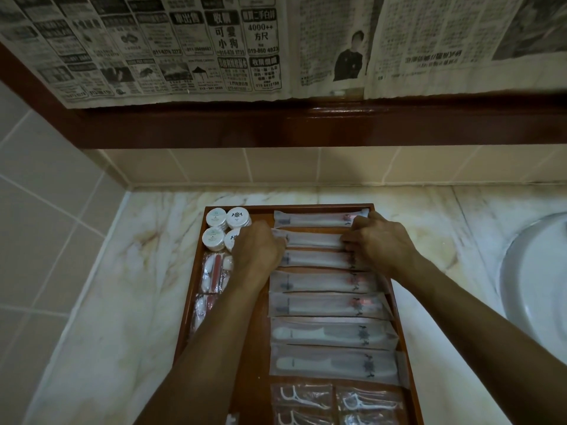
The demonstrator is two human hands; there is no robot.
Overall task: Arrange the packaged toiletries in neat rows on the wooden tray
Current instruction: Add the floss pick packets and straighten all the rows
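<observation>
The job looks mostly done. On the rectangular reddish-brown wooden tray point(386, 265), which sits on the pale veined marble surface point(147, 271), a column of long frosted-plastic sachets runs from 12 o'clock toward 6 o'clock, each lying crosswise and roughly parallel: slim toothbrush-type packs up top, two wider sachets holding white combs point(333, 332) lower down. Clear packets of white floss picks point(303, 397) fill the tray's 6 o'clock end. At 10 o'clock four small round white tubs point(216, 217) stand in a two-by-two cluster, and below them along the 9 o'clock edge lie clear packets with white and red contents point(213, 273), partly hidden by the forearm. What seems left is squaring the upper sachets.

The second long frosted sachet from the top point(313, 239) lies between the two hands. The left hand point(257, 246) has its fingers curled at the sachet's 9 o'clock end; the right hand point(376, 240) pinches its 3 o'clock end, fingers bent and also reaching the top sachet point(313, 218). Both appear to grip the pack's ends, though the fingertips are hidden. A white basin point(534, 286) sits at 3 o'clock, well apart from the tray.
</observation>
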